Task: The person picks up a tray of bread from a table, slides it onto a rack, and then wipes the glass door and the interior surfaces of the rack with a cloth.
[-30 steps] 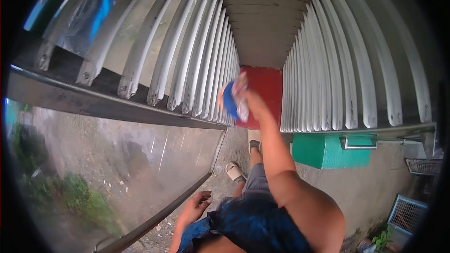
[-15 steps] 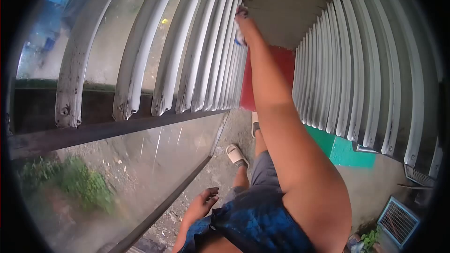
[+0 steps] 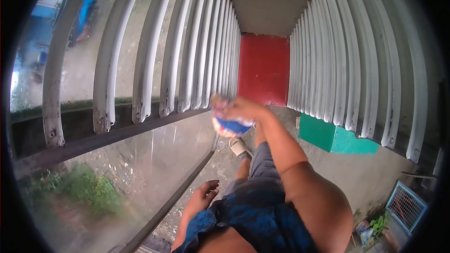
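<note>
My right hand (image 3: 241,108) grips a crumpled cloth rag (image 3: 233,126) with blue, white and reddish patches, slightly blurred by motion. In this view the rag overlaps the lower ends of the far white metal slats (image 3: 169,65) on the left and the dark rail (image 3: 154,122) beneath them. My left hand (image 3: 203,195) hangs low at my side, fingers loosely curved and apart, with nothing in it. It is nearest to the frame of the clear lower panel (image 3: 154,159) on the left.
A matching row of slats (image 3: 347,61) runs along the right. A red panel (image 3: 264,70) stands at the far end, with a green block (image 3: 335,133) under the right slats. A blue-framed wire grille (image 3: 406,206) and a small plant (image 3: 378,225) lie low on the right. Greenery (image 3: 89,187) shows outside.
My right hand has come down and back toward me from high on the far left slats, bringing the rag with it. My left hand has barely moved. The view has shifted slightly.
</note>
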{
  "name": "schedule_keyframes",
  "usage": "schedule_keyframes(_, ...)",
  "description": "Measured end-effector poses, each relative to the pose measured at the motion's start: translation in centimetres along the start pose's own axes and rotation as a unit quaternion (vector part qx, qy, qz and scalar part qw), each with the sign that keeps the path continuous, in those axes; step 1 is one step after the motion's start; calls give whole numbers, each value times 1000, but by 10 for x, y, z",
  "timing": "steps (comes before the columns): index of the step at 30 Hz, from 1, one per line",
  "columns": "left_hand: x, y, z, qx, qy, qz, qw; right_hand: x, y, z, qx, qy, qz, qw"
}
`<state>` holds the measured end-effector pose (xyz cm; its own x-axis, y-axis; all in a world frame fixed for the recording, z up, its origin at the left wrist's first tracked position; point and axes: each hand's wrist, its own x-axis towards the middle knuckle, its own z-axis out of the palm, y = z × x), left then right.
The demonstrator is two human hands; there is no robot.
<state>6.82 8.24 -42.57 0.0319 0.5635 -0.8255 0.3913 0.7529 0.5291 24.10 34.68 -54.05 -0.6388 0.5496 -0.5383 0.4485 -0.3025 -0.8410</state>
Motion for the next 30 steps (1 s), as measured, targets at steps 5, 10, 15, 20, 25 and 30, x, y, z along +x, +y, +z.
schedule_keyframes(5, -6, 3, -4, -10, 11, -3, 1000, 69, -28, -89, 305, 351, -128, 876)
schedule_keyframes(10, -10, -1, -2, -40, 10, -29, 999, 165, -13, -79, 57, 404, -98, 908)
schedule_keyframes(15, -14, -4, 1, -52, 19, -37, 998, 122, 10, -44, 84, 260, -36, 961)
schedule_keyframes(20, -4, -13, 7, -47, 1, 5, 999, 53, 21, 11, 98, 105, 5, 990)
schedule_keyframes(25, -4, -5, 7, -8, 5, 29, 1000, -10, 30, 23, -112, -208, 41, 971)
schedule_keyframes(30, 10, -46, 6, 35, 18, 62, 997, -20, 39, -27, 166, 291, -118, 935)
